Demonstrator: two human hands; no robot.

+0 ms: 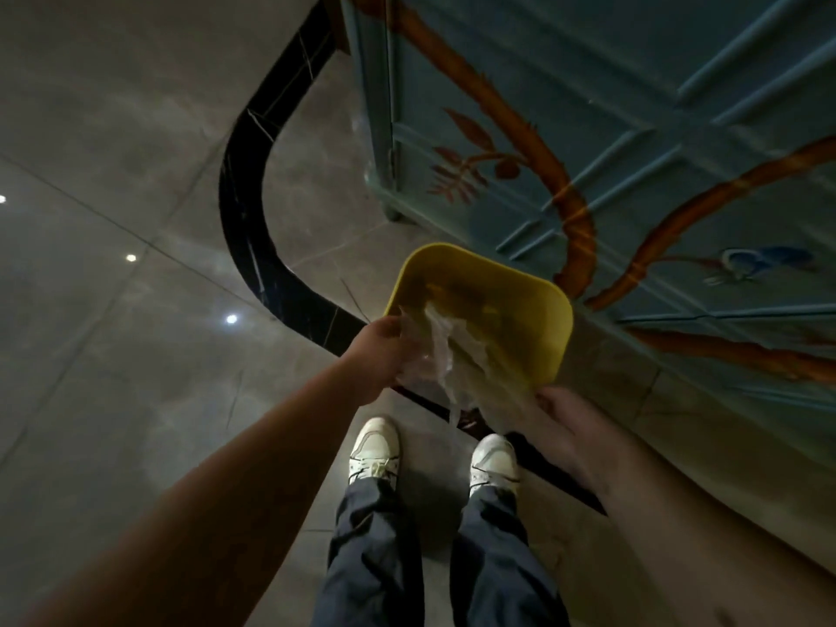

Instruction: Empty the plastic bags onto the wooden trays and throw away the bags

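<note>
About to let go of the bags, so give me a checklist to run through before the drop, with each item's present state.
1. Yellow plastic bin upright, mouth open: ok.
2. Crumpled clear plastic bags over the bin mouth: ok; one strand hangs outside the near rim.
3. Left hand gripping the bags: ok.
4. Right hand gripping the bags: cannot tell; it is at the near rim.
5. Bags emptied: cannot tell.
6. White shoes clear of the bin: ok.
</note>
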